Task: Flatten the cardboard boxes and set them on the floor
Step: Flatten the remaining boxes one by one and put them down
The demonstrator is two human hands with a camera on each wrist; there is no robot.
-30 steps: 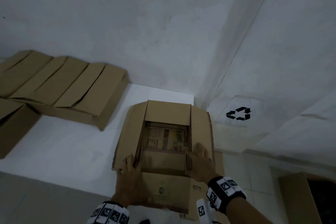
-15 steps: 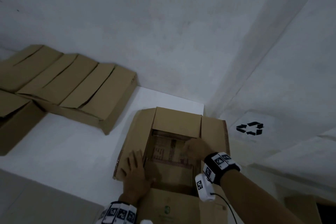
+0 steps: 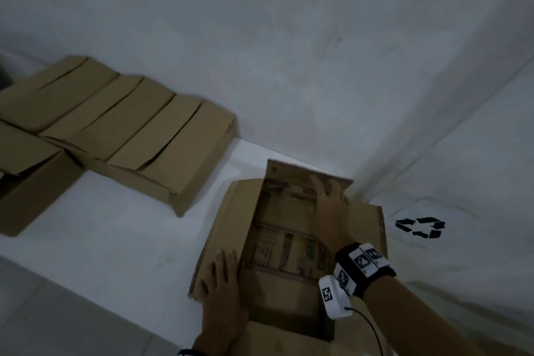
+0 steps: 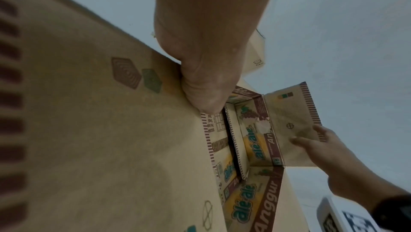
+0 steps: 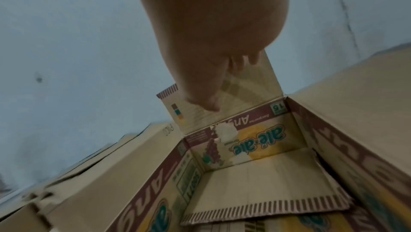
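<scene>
Working left to right: our left hand (image 3: 221, 287) lies flat, fingers straight, on the left flap (image 3: 225, 228) of the open box (image 3: 289, 243), probably pinning it so the box doesn't slide on the white table (image 3: 115, 240). Right of that grip, our right hand (image 3: 329, 211) has its fingers over the far flap (image 3: 289, 172), thumb inside, seemingly pulling it open. Whether it truly pinches is hard to tell, since the wrist view is blurred. Other boxes (image 3: 138, 136) sit well off left. The box's near end is cut off, and the floor isn't visible.

dim room, grey walls (image 3: 260, 37), white tabletop (image 3: 101, 240)
</scene>
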